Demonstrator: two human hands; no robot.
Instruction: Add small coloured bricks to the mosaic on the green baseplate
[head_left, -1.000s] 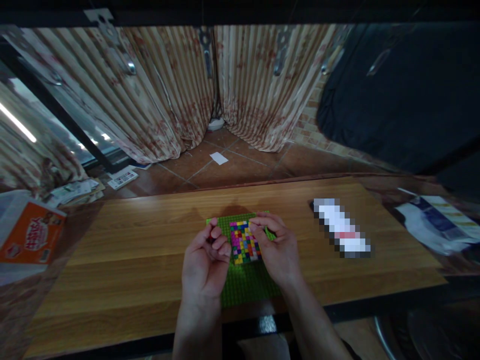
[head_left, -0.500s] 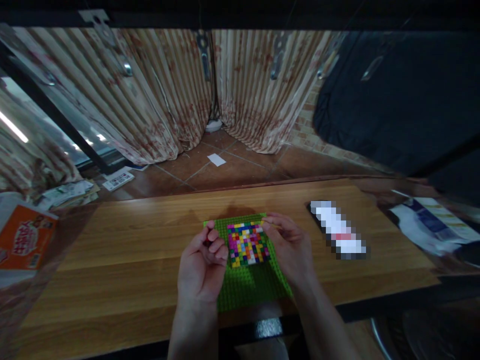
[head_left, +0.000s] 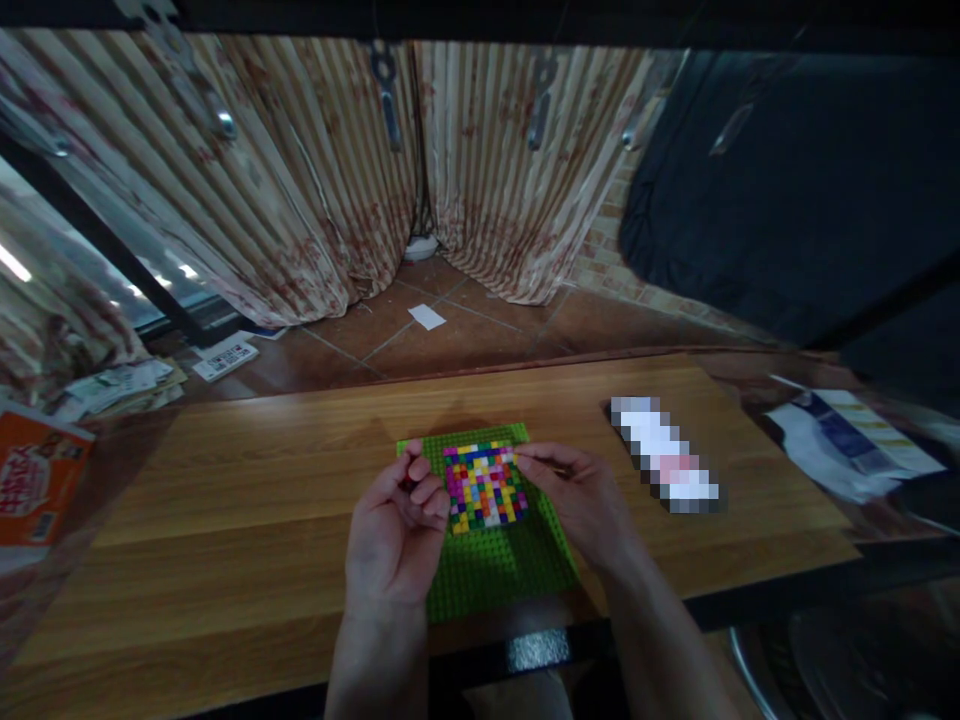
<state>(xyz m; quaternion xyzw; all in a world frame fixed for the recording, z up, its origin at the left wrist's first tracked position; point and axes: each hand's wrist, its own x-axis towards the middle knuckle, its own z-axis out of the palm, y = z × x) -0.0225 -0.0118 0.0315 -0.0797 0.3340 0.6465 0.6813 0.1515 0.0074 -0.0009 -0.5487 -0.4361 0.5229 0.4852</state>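
A green studded baseplate (head_left: 495, 570) lies on the wooden table (head_left: 247, 500) near its front edge. A square patch of small multicoloured bricks (head_left: 484, 487) covers its upper middle. My left hand (head_left: 397, 535) rests at the patch's left side with fingers curled, pinching a small dark red piece. My right hand (head_left: 581, 500) is at the patch's right side, its thumb and forefinger pinched together at the top right corner of the bricks; what they hold is too small to make out.
A pixelated white object (head_left: 664, 455) lies on the table to the right. An orange box (head_left: 34, 485) stands at the far left, a white and blue packet (head_left: 847, 445) at the far right. Curtains and a tiled floor lie beyond the table.
My right hand has slid off the brick patch to its right edge, uncovering the bricks. The left hand stays curled at the left side. The view has shifted slightly.
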